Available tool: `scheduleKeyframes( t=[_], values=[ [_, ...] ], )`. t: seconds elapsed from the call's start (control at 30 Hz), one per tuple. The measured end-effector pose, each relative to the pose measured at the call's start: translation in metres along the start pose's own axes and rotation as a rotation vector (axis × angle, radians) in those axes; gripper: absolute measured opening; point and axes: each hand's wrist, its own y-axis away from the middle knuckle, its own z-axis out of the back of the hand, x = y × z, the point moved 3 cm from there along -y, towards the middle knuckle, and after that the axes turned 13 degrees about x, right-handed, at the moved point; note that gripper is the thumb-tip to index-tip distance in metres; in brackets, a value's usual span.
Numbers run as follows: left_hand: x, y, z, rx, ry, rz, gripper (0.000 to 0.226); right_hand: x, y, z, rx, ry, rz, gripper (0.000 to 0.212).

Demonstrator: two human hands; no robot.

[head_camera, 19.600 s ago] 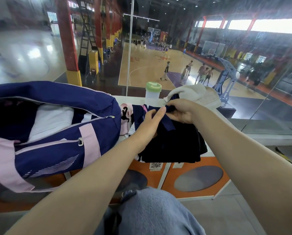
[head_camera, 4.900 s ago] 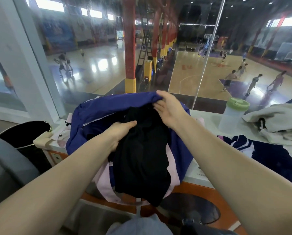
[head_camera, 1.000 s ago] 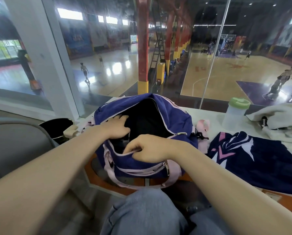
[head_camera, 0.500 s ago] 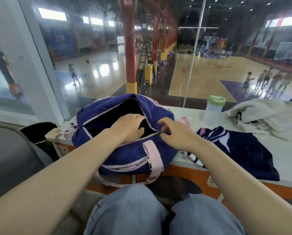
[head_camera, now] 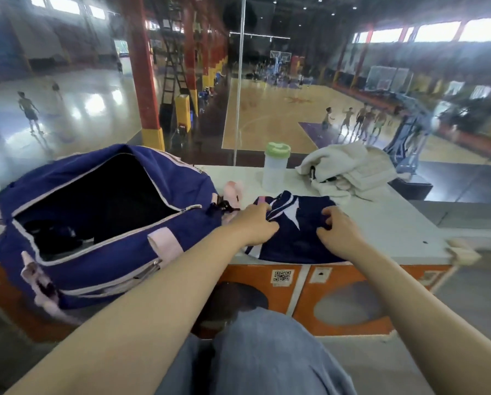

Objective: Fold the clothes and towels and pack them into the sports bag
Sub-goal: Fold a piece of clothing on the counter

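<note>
One navy sports bag [head_camera: 102,223] lies on the white ledge [head_camera: 395,223], its main zip open and dark clothing showing inside; its long axis runs from near-left to far-right, with the pink-strapped end toward the middle of the ledge. Just right of that end lies one navy garment [head_camera: 292,238] with white and pink stripes, spread flat, its near hem at the ledge's front edge and its striped end pointing away toward the glass. Beyond it stands one translucent bottle [head_camera: 275,168] with a green lid, and to the bottle's right sits one heap of white towels [head_camera: 349,172]; how many towels make up the heap cannot be told.

Both hands are on the garment. The left hand [head_camera: 257,225] has its fingers curled into the cloth at the left side, gripping it. The right hand [head_camera: 337,230] bunches the cloth under bent fingers near the middle-right, also gripping it.

Bare ledge lies to the right of the garment as far as the padded corner [head_camera: 463,253]. The bag fills the left part of the ledge and overhangs its front edge. A glass pane [head_camera: 238,81] closes the far side behind the bottle and towels.
</note>
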Motion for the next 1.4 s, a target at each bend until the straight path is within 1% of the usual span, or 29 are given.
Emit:
scheduleKeyframes(
  t=[0.07, 0.17, 0.2, 0.27, 0.33, 0.4, 0.5, 0.6, 0.67, 0.77, 0.87, 0.93, 0.97, 1.0, 1.1, 1.13, 1.17, 1.23, 1.3, 1.33, 1.4],
  values=[
    [0.002, -0.012, -0.016, 0.010, -0.045, 0.017, 0.059, -0.020, 0.001, 0.005, -0.061, -0.052, -0.066, 0.059],
    [0.013, -0.018, -0.030, -0.051, -0.228, 0.007, 0.064, -0.041, 0.000, 0.005, -0.091, -0.099, -0.149, 0.063],
    [0.016, -0.017, -0.032, -0.020, -0.264, -0.017, 0.069, -0.044, -0.002, 0.003, -0.079, -0.104, -0.173, 0.066],
    [0.022, -0.013, -0.035, 0.093, -0.338, -0.063, 0.080, -0.046, -0.006, 0.002, -0.055, -0.105, -0.221, 0.069],
    [0.025, -0.009, -0.034, 0.154, -0.417, -0.086, 0.088, -0.043, -0.011, 0.004, -0.039, -0.117, -0.249, 0.063],
    [0.028, -0.009, -0.033, 0.184, -0.445, -0.092, 0.089, -0.040, -0.014, 0.006, -0.009, -0.122, -0.272, 0.055],
    [0.031, -0.011, -0.033, 0.208, -0.448, -0.079, 0.085, -0.034, -0.019, 0.006, 0.067, -0.105, -0.276, 0.046],
    [0.029, -0.011, -0.034, 0.205, -0.442, -0.074, 0.081, -0.028, -0.024, 0.010, 0.155, -0.213, -0.274, 0.038],
    [0.027, -0.011, -0.033, 0.206, -0.404, -0.087, 0.079, -0.025, -0.026, 0.016, 0.159, -0.324, -0.276, 0.032],
    [0.030, -0.006, -0.029, 0.236, -0.340, -0.144, 0.083, -0.013, -0.025, 0.027, 0.149, -0.442, -0.233, 0.013],
    [0.036, -0.003, -0.028, 0.262, -0.454, -0.200, 0.094, 0.002, -0.022, 0.038, 0.159, -0.474, -0.193, 0.017],
    [0.038, -0.005, -0.028, 0.243, -0.460, -0.234, 0.087, 0.011, -0.024, 0.045, 0.117, -0.419, -0.169, 0.013],
    [0.038, -0.005, -0.028, 0.237, -0.423, -0.254, 0.081, 0.016, -0.026, 0.048, 0.078, -0.362, -0.153, 0.007],
    [0.037, -0.006, -0.029, 0.242, -0.367, -0.269, 0.075, 0.021, -0.029, 0.050, 0.038, -0.279, -0.126, 0.006],
    [0.030, -0.003, -0.030, 0.272, -0.173, -0.304, 0.068, 0.049, -0.029, 0.047, -0.027, 0.018, 0.004, 0.015],
    [0.029, -0.003, -0.029, 0.277, -0.066, -0.301, 0.066, 0.060, -0.028, 0.042, -0.035, 0.089, 0.053, 0.016],
    [0.027, -0.004, -0.028, 0.271, 0.094, -0.287, 0.063, 0.071, -0.025, 0.036, -0.037, 0.137, 0.104, 0.016],
    [0.028, -0.005, -0.022, 0.203, 0.509, -0.230, 0.057, 0.088, -0.020, 0.020, -0.025, 0.234, 0.201, 0.020],
    [0.035, -0.010, -0.017, 0.090, 0.847, -0.176, 0.052, 0.101, -0.015, 0.000, 0.022, 0.336, 0.257, 0.036],
    [0.039, -0.013, -0.015, 0.030, 0.945, -0.141, 0.048, 0.106, -0.013, -0.010, 0.042, 0.392, 0.270, 0.044],
    [0.044, -0.016, -0.010, -0.070, 1.018, -0.072, 0.034, 0.111, -0.010, -0.028, 0.073, 0.488, 0.282, 0.049]
  ],
)
